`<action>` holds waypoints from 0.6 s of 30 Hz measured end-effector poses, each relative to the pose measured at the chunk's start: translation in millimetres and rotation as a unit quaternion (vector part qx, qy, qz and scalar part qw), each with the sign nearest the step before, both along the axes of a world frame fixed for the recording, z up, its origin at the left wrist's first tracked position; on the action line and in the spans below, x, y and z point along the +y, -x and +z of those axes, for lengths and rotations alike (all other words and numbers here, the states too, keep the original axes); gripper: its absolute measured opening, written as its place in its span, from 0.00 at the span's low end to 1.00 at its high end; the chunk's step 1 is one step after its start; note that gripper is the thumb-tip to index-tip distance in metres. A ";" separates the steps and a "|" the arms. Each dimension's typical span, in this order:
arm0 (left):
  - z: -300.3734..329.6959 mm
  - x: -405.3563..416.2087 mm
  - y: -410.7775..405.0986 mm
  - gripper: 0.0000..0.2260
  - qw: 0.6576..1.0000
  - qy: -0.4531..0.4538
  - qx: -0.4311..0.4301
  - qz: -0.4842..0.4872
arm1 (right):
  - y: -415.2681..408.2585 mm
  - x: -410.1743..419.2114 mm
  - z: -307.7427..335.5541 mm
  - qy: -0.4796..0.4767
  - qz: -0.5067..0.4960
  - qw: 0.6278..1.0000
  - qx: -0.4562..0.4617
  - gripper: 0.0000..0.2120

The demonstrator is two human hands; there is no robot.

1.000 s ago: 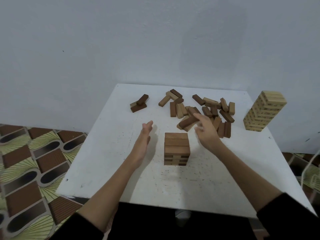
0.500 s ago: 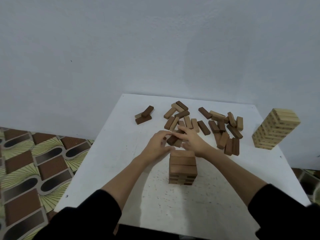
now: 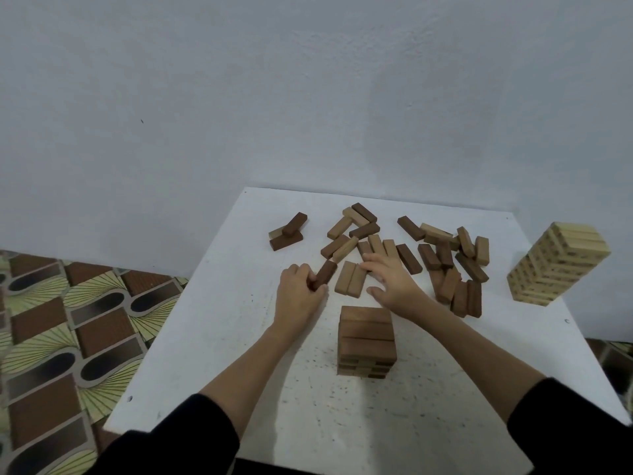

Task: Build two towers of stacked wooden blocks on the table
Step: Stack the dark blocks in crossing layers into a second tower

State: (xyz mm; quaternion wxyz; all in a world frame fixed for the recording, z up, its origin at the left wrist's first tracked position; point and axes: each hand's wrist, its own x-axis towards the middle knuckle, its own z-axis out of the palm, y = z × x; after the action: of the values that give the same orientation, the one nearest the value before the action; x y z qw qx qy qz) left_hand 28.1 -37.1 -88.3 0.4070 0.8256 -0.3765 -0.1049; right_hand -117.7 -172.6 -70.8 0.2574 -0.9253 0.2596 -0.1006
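A pale grey wall (image 3: 308,97) fills the upper half of my view, and to my left the floor (image 3: 68,320) shows brown and cream patterned tiles. In front of me stands a white table (image 3: 239,354), its top speckled with small dark marks.

At the table's right edge, well apart from my hands, stands the tall pale tower (image 3: 556,264), many layers high and looking tilted through the wide lens. Close in front of me, near the middle of the table, sits the short brown tower (image 3: 367,341), a few layers high, with three blocks lying side by side on top.

Beyond it, loose blocks (image 3: 448,258) lie scattered across the far half of the table, dark and light ones mixed, some overlapping. A small separate pile (image 3: 287,232) lies off to the far left, one dark block resting across the others. Two light blocks (image 3: 350,279) lie side by side between my hands.

My left hand (image 3: 297,296) curls its fingers around the near end of a dark block (image 3: 323,275), which angles up and away from me. My right hand (image 3: 390,282) reaches flat over the scatter, fingers spread and straight, their tips touching the blocks beneath, gripping nothing.
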 end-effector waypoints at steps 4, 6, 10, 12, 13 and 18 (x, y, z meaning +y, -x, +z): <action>0.5 -4.7 0.3 0.09 0.998 0.018 0.036 -0.039 | -3.9 1.0 1.8 -0.005 0.012 1.000 0.013 0.19; 3.5 -7.0 -0.1 0.08 0.996 0.027 0.055 -0.071 | -6.2 1.6 3.9 -0.034 0.008 0.999 0.004 0.19; 12.3 -4.0 2.6 0.19 0.985 0.005 0.106 -0.137 | -8.8 3.9 10.8 -0.097 0.004 0.995 -0.003 0.27; 15.9 -4.6 0.7 0.27 0.981 -0.014 0.106 -0.162 | -9.2 3.0 13.1 -0.123 0.010 0.992 0.011 0.34; 16.7 -5.9 -0.9 0.30 0.980 -0.023 0.099 -0.172 | -9.4 3.0 14.6 -0.133 0.014 0.991 0.017 0.37; 14.6 -11.2 -5.1 0.37 0.970 -0.022 0.079 -0.229 | -13.2 5.3 13.9 -0.133 0.040 0.990 0.017 0.42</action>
State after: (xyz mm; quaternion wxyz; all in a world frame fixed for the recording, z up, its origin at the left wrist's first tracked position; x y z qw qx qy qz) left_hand 33.3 -48.3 -73.6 0.3823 0.7151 -0.5200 -0.2686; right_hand -104.5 -167.3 -56.9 0.3776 -0.8941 0.2378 -0.0388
